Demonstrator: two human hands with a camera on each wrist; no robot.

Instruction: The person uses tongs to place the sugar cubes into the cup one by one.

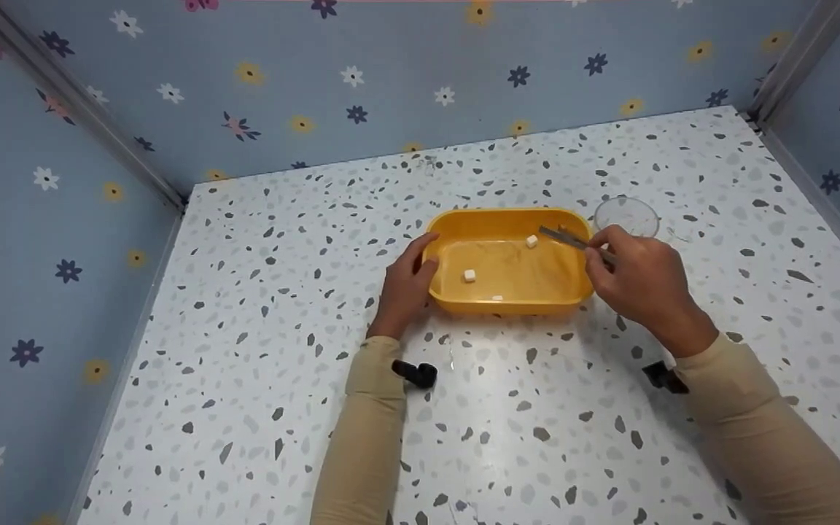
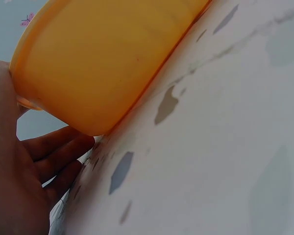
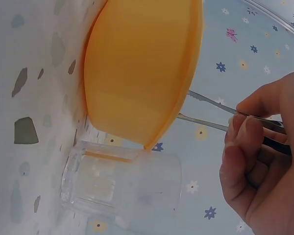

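Observation:
A yellow plastic tub (image 1: 507, 266) stands on the speckled tabletop. Inside it lie two small white cubes, one (image 1: 469, 275) toward the left and one (image 1: 531, 241) toward the back right, plus a white piece (image 1: 496, 297) partly hidden by the front wall. My left hand (image 1: 405, 288) holds the tub's left end, thumb at the rim and fingers along the outside (image 2: 59, 152). My right hand (image 1: 642, 281) pinches metal tweezers (image 1: 564, 237) over the right rim. Their tips stand apart in the right wrist view, near the back cube without visibly holding anything.
Just behind the tub's right end stands a clear cup (image 3: 122, 186), with something pale visible near its bottom. Flower-patterned panels (image 1: 391, 80) enclose the table at the back and both sides. Black wrist mounts (image 1: 416, 374) stick out from the sleeves.

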